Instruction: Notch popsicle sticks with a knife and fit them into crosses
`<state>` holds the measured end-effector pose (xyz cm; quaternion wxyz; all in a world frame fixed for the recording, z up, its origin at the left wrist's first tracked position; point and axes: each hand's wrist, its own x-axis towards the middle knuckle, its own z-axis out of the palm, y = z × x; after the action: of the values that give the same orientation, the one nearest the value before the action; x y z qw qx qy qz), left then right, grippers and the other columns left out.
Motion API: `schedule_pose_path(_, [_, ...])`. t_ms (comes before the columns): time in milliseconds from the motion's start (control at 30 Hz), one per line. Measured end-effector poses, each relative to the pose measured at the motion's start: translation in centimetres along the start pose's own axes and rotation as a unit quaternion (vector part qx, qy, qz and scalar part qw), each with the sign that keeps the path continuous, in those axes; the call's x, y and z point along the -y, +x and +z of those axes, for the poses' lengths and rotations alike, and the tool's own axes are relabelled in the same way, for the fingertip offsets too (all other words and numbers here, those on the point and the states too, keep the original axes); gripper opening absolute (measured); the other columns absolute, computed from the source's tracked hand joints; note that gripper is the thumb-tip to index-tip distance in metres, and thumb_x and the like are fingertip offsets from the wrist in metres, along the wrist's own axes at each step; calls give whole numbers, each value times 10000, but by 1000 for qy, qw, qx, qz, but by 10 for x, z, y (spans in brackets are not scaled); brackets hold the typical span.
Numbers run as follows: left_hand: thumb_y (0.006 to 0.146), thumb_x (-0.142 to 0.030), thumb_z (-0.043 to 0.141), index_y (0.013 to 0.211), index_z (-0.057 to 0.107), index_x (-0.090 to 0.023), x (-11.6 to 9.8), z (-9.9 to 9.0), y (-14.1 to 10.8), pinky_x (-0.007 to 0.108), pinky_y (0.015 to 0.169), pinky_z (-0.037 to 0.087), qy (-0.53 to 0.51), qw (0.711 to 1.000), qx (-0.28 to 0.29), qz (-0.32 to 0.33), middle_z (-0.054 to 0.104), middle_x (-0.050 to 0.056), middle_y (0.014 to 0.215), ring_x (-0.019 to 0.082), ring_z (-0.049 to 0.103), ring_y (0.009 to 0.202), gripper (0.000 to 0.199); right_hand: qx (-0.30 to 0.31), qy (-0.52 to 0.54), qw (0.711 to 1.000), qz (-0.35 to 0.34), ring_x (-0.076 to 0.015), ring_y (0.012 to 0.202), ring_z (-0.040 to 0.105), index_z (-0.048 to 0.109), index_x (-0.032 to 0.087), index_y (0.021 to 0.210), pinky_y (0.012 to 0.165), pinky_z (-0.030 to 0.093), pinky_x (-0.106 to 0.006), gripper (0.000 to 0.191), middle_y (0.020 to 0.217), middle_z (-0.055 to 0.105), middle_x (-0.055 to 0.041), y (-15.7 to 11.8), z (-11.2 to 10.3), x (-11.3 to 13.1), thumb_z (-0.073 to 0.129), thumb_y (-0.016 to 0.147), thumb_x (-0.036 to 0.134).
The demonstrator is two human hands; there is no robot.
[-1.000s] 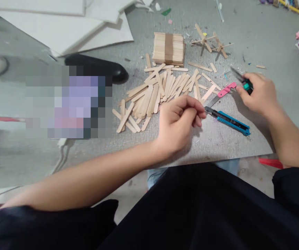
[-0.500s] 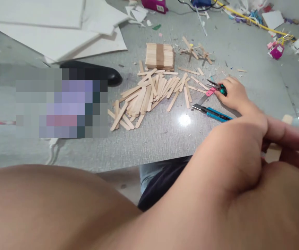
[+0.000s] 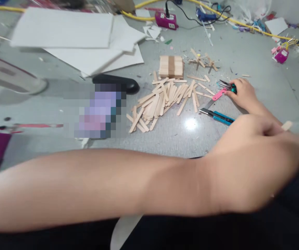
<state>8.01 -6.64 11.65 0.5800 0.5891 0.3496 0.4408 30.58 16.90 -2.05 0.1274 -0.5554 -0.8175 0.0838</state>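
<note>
My left arm reaches across the front of the view. My left hand [image 3: 258, 163] is closed, blurred by motion, around a wooden craft stick [image 3: 287, 125]; most of the stick is hidden by the hand. Farther back on the table, my right hand [image 3: 244, 93] has its fingers closed on the green handles of small pliers [image 3: 225, 84], whose dark jaws point left. A pink-handled knife [image 3: 219, 94] lies by its fingertips. Nearer to me is a blue utility knife [image 3: 223, 118], blade out. Left of these tools is a loose pile of craft sticks [image 3: 162, 99].
Behind the pile sit a banded bundle of sticks [image 3: 171, 66] and small stick crosses [image 3: 198, 59]. White boards [image 3: 66, 27] lie back left, near a black object [image 3: 128, 84] and a blurred-out rectangle [image 3: 97, 114]. A yellow cable [image 3: 243, 25] and scraps run along the back.
The view has shifted, so the table items appear farther right and more shows at left. My left hand has turned and its fingers have closed up. My right hand stays at the pliers.
</note>
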Motion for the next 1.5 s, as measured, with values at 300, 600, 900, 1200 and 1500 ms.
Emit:
schedule_pose_path(300, [1031, -20, 603, 1030, 611, -220, 110, -114, 21, 206, 593, 513, 18, 985, -53, -161, 728, -57, 705, 84, 627, 571, 201, 97, -11, 994, -42, -362, 1095, 757, 764, 242, 1137, 931, 523, -487, 371, 1167, 824, -144, -27, -29, 52, 773, 1019, 594])
schedule_pose_path(600, [1029, -36, 688, 893, 731, -166, 110, -157, 26, 224, 424, 440, 90, 937, -90, -324, 853, 91, 814, 148, 773, 585, 193, 247, -51, 967, -39, -313, 952, 713, 645, 251, 1116, 759, 388, -406, 317, 1083, 793, -114, -68, -36, 91, 784, 1027, 521])
schedule_pose_path(900, [1025, -124, 770, 855, 785, -179, 108, -165, 21, 198, 462, 497, 149, 929, -55, -333, 804, 32, 725, 95, 668, 509, 180, 263, 87, 950, -145, -305, 1016, 727, 718, 249, 1167, 867, 490, -408, 292, 1162, 775, -119, -62, -36, 81, 648, 1103, 525])
schedule_pose_path(1200, [1066, -180, 741, 892, 768, -194, 100, -163, 18, 204, 453, 509, 133, 921, -57, -361, 768, 23, 729, 129, 724, 564, 177, 309, -151, 895, -284, -225, 569, 497, 744, 190, 1330, 623, 178, -389, 349, 774, 746, -53, -38, -34, 111, 500, 1185, 392])
schedule_pose_path(1500, [1059, -284, 703, 882, 730, -228, 91, -156, 9, 256, 546, 514, 229, 913, -52, -333, 777, -16, 690, 134, 706, 555, 188, 353, -36, 917, -182, -206, 468, 360, 602, 278, 1071, 547, 173, -370, 170, 593, 502, 39, -71, -37, 114, 501, 1164, 377])
